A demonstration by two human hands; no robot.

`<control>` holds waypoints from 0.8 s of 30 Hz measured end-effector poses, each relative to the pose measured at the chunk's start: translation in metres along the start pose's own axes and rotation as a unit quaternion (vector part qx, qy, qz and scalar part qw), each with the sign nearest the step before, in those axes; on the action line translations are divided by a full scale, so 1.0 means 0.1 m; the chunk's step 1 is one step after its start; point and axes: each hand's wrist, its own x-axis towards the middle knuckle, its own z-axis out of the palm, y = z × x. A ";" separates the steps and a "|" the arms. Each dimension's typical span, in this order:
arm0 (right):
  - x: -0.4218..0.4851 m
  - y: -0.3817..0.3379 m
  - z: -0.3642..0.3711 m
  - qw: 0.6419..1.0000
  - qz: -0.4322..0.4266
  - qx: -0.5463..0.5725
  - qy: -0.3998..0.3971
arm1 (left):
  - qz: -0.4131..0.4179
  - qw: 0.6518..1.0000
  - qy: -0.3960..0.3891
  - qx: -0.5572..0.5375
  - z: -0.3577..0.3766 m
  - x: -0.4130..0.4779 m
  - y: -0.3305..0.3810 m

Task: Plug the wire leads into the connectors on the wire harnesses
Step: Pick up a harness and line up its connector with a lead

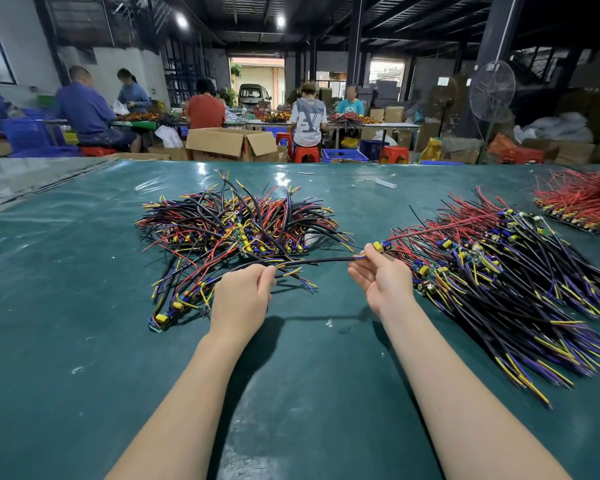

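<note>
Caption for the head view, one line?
Black cable held between left hand and right hand, its leads at a yellow connector, above a green table.

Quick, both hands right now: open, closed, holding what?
Left hand: closed grip on the black sheathed cable.
Right hand: fingertips pinch the small yellow-and-blue connector, where that cable's leads meet it.

- black sheathed cable (312, 260) with yellow and blue leads: stretched nearly level, right end at the connector
- small yellow-and-blue connector (380, 245): raised, trailing a red wire rightward
</note>
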 end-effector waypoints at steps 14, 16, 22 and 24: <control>0.02 0.03 -0.05 0.999 0.016 -0.044 0.005 | 0.058 0.994 -0.076 0.058 -0.05 0.00 -0.04; 0.03 0.03 -0.06 0.999 0.017 -0.045 0.006 | 0.055 0.993 -0.088 0.063 -0.05 0.00 -0.05; 0.01 0.02 -0.06 0.999 0.014 -0.052 0.002 | 0.053 0.989 -0.113 0.075 -0.02 0.00 -0.04; -0.01 0.02 -0.05 0.999 0.002 -0.053 -0.009 | 0.037 0.991 -0.081 0.103 -0.02 0.00 -0.04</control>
